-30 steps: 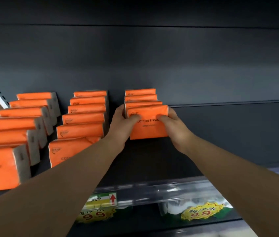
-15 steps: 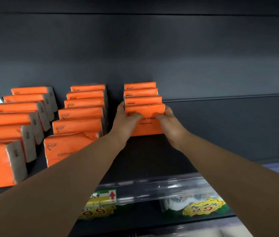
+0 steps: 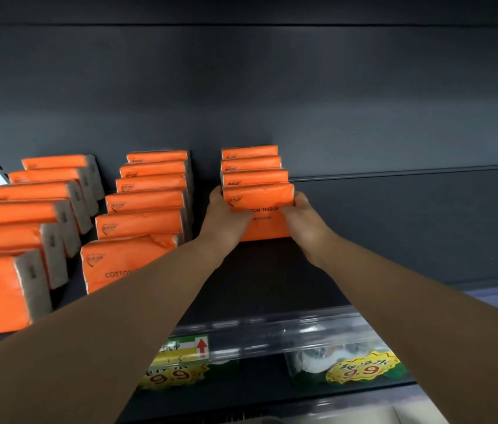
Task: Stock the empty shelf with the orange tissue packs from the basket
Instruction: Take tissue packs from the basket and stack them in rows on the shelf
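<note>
Head view: left hand [image 3: 226,214], right hand [image 3: 302,220] partly cover front pack [image 3: 258,195] lettering.

pretty clearly was a shop, dark retail shelf [image 3: 394,228], identical orange tissue packs [image 3: 146,223] faced up in neat rows, clear price rail [image 3: 272,328] ran along the edge, yellow 9.9 price stickers [image 3: 363,370] underneath

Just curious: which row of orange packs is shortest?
The rightmost row: only four packs, other rows hold more; left hand and right hand grip its front pack.
</note>
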